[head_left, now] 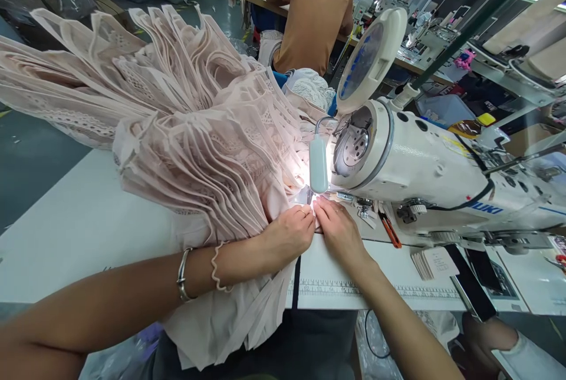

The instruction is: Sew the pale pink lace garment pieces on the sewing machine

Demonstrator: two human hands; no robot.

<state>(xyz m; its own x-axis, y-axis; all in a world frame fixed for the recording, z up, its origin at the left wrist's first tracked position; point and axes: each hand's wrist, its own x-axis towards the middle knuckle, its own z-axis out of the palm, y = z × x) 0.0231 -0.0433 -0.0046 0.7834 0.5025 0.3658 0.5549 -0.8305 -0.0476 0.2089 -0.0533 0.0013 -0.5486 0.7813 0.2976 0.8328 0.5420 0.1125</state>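
My left hand [289, 229] is closed, its fingertips pinching pale pink fabric just in front of the sewing machine's needle area. Right beside it, my right hand [338, 229] presses thumb and fingers together on the same fabric. The sewing machine [420, 161] is white, with its round end open to metal parts. A small pale green lamp [318, 164] hangs over the fingertips and lights them brightly. A large bundle of pale pink pleated fabric with lace [190, 161] lies across my left forearm and drapes off the table's front edge. The needle itself is hidden.
A round magnifier lamp [374, 58] stands above the machine. On the white table [327, 262] are a printed ruler strip, an orange cutter [390, 228], a stack of cards [435, 263] and a phone [471, 285]. A person in a brown shirt [312, 14] sits ahead.
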